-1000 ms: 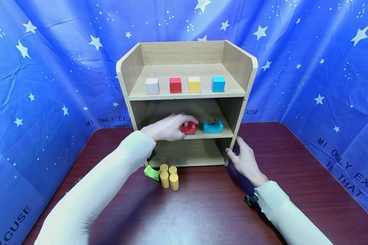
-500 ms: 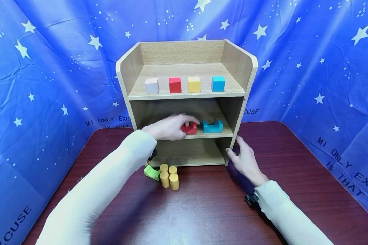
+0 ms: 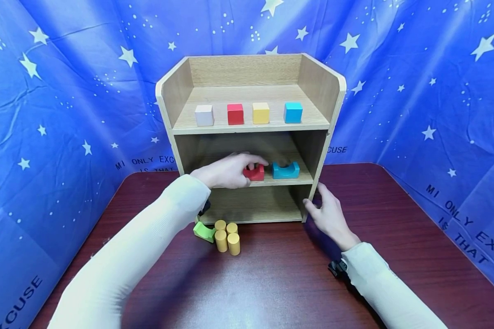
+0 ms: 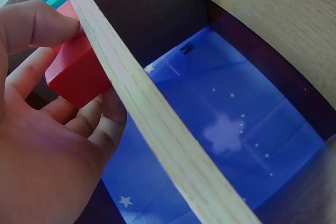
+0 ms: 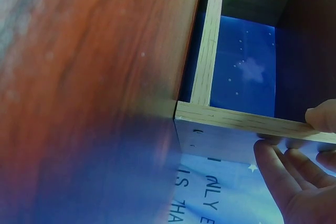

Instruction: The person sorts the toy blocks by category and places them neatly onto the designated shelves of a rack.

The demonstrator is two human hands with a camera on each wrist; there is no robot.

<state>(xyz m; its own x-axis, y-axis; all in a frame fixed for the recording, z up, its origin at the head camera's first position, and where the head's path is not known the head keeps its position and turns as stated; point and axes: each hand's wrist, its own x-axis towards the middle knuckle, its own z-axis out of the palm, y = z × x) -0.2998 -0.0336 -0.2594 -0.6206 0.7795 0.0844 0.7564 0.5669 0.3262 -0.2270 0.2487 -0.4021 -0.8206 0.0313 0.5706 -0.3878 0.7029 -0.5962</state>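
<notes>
On the middle level of a wooden shelf unit (image 3: pixel 251 130), my left hand (image 3: pixel 224 172) holds a red block with a curved notch (image 3: pixel 255 173) between thumb and fingers. In the left wrist view the thumb lies over the red block (image 4: pixel 79 74) and the fingers curl beneath it, right at the shelf's front edge (image 4: pixel 142 114). A blue notched block (image 3: pixel 286 171) sits just to its right. My right hand (image 3: pixel 331 217) grips the unit's right side panel (image 5: pixel 226 116) low down, thumb at the front edge and fingers against the outer face.
Along the top level stand a white cube (image 3: pixel 204 116), a red cube (image 3: pixel 235 114), a yellow cube (image 3: pixel 261 114) and a blue cube (image 3: pixel 293 113). Several yellow cylinders (image 3: pixel 233 244) and a green notched block (image 3: pixel 204 232) are on the dark red table (image 3: pixel 271 283), before the unit's left front.
My left hand and the red notched block have shifted very slightly right, toward the blue one, since the first frame. My right hand stays at the side panel.
</notes>
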